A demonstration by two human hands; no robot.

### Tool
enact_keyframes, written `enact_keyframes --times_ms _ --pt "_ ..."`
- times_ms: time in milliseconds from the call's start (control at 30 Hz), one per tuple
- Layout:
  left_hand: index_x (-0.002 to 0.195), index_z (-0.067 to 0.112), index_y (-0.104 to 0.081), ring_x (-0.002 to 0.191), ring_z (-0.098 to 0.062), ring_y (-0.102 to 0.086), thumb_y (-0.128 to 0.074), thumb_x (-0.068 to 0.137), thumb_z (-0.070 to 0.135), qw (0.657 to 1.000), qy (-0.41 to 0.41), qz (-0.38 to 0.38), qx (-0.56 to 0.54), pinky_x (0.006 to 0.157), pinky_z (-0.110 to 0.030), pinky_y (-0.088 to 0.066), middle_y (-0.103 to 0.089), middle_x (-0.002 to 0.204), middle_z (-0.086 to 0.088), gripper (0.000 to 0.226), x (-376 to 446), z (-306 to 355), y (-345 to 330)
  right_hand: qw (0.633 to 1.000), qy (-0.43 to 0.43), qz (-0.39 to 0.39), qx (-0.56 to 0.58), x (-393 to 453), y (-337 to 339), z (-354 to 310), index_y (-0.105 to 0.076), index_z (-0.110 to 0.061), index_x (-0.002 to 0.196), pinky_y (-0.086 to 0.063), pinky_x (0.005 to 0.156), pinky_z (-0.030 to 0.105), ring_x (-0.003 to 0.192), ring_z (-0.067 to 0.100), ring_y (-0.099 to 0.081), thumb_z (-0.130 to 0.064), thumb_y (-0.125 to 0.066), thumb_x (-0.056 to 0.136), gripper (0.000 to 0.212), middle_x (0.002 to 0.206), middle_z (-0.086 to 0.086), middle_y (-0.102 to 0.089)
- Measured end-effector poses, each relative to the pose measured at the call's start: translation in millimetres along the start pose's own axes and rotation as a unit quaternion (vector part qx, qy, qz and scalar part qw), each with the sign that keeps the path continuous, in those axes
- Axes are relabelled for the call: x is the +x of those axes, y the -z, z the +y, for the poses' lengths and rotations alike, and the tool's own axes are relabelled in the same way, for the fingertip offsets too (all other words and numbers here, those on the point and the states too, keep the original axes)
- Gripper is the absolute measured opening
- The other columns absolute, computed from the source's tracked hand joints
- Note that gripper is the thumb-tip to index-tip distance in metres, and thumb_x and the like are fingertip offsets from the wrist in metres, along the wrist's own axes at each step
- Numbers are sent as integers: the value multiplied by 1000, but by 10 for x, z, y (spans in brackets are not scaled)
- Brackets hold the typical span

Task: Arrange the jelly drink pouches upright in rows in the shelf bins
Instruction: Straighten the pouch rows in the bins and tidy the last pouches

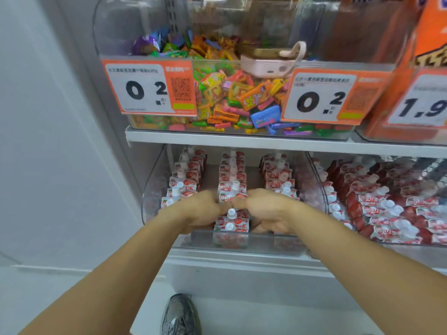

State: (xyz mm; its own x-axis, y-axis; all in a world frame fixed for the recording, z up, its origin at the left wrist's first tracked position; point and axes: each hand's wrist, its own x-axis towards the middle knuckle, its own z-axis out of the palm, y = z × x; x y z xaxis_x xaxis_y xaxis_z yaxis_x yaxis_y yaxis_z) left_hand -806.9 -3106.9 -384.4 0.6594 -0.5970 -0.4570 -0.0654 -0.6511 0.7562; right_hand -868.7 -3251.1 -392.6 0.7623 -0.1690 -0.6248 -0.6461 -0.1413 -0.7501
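Lower-shelf left bin (154, 189): three upright pouch rows (232, 170) mostly done | left hand (198, 210) and right hand (266, 209) curl around front middle-row pouches (232, 223) | right bin pouches (387, 209) lie jumbled, left to do

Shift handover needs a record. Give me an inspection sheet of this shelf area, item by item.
Surface: lower shelf, white, carrying two clear bins.
Job's things: jelly drink pouches upright in three rows in the left bin; pouches in the right bin lie tilted and jumbled.
Clutter: pink phone resting on the candy bin above.
Grippers: left hand and right hand both curled at the middle row's front pouches; exact grip hidden.
Cables: nothing seen.
Surroundings: price tags, orange box, white wall, a shoe on the floor.
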Motion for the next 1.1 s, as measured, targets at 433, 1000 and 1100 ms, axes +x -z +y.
enact_keyframes --times_ms 433,1000,1100 --pt "109 12 -62 98 -29 -53 -69 81 18 840 -154 458 245 82 -36 -44 -60 101 -7 29 -550 -289 349 917 266 253 -154 129 -533 -710 -40 -14 140 -45 95 31 119 30 -54 -36 -59 92 57 133 13 -55" --pt "73 16 -63 62 -28 -62 -49 91 41 889 -91 420 157 50 -36 -49 -67 61 0 34 -640 -874 521 962 169 209 41 1317 -988 -804 -20 -29 151 -44 78 31 84 25 -55 -53 -22 103 54 135 7 -55" --pt "78 20 -65 63 -24 -64 -55 89 33 908 -88 385 138 55 -35 -52 -71 69 6 20 -665 -882 547 957 191 213 43 1260 -1009 -811 -33 -22 140 -45 85 32 97 26 -57 -54 -29 101 50 131 10 -56"
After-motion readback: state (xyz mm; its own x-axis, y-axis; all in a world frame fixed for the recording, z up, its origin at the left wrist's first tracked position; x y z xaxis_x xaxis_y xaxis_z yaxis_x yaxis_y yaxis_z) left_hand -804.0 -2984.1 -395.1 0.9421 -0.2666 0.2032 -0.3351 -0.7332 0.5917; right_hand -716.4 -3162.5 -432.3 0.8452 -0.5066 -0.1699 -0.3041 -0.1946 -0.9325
